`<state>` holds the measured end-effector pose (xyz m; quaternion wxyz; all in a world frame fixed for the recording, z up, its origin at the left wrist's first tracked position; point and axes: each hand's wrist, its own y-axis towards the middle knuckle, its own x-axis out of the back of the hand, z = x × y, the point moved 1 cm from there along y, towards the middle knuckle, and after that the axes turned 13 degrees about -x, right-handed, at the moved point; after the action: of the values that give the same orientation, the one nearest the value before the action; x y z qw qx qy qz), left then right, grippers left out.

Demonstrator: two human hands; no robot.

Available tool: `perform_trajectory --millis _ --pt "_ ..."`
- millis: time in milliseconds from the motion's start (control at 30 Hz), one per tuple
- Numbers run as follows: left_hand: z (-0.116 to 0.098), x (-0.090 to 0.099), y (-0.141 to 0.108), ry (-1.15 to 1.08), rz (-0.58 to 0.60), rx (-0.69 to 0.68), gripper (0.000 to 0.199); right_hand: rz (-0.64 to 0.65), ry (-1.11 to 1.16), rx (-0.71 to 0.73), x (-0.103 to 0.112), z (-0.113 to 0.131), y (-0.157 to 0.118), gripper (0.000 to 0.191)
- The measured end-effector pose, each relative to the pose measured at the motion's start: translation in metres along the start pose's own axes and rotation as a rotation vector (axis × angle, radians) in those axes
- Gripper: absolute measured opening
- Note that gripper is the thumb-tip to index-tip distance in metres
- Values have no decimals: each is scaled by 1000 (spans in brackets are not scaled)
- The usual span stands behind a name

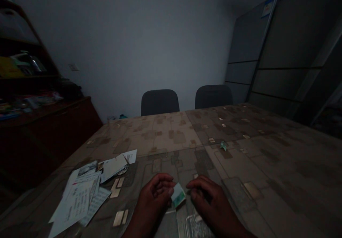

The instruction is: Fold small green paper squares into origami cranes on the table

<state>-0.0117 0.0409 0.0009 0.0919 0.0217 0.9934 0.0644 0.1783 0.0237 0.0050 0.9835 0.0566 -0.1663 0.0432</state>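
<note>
Between my two hands is a small folded piece of paper (178, 195), pale with a green patch along its lower edge. My left hand (158, 191) pinches its left corner between thumb and fingers. To the right of the paper, my right hand (205, 194) is curled, its thumb and index finger close together near the paper's right corner and apart from it. Whether anything small sits in those right fingers is too dark to tell. Farther off to the right on the table, a small green folded paper figure (223, 146) stands by itself.
Loose printed sheets (76, 199) lie in a pile at the left of the patterned table (171, 131). Behind them is a stack of paper pieces (114, 167). Two dark chairs (160, 102) stand at the far edge, and a cabinet (40, 131) is at the left.
</note>
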Motion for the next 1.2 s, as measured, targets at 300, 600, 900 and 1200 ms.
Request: perform_trajectory --millis 300,600,900,1200 --pt "-2 -2 2 47 61 45 28 38 -139 310 5 -2 -2 30" --pt "1 0 5 123 161 42 21 50 -175 295 8 2 1 31" --pt "-12 1 -7 728 356 -323 15 276 -428 404 -1 3 -1 36" --pt "-23 12 -20 906 644 -579 24 212 -359 393 0 -9 0 37"
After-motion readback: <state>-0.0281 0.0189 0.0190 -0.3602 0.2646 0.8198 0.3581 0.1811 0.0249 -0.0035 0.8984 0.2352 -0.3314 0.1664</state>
